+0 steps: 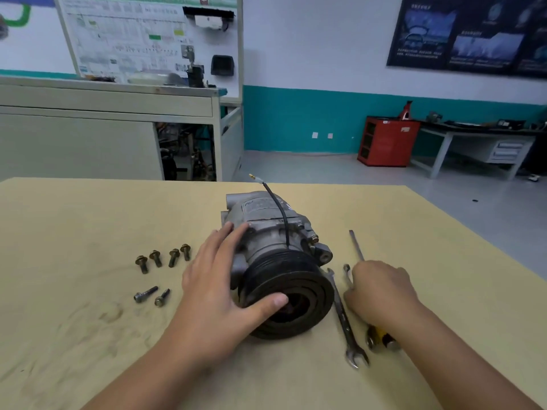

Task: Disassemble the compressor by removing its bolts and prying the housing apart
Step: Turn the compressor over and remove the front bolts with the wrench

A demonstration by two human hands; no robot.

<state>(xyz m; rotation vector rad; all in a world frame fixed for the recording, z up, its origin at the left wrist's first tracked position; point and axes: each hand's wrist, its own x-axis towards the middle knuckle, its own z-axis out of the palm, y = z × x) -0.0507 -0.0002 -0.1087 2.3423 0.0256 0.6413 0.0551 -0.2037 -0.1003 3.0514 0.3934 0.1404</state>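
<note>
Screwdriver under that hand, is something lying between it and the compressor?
Yes. A long wrench lies flat on the table between the screwdriver, which is under the right hand, and the compressor. Lifting the screwdriver over it should probably clear it.

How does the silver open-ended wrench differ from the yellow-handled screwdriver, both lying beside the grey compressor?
The silver open-ended wrench is bare metal throughout; the yellow-handled screwdriver has a thin shaft and a yellow-and-black handle. No hand grips the wrench; the right hand curls over the screwdriver. Both lie on the tan tabletop, right of the grey compressor.
</note>
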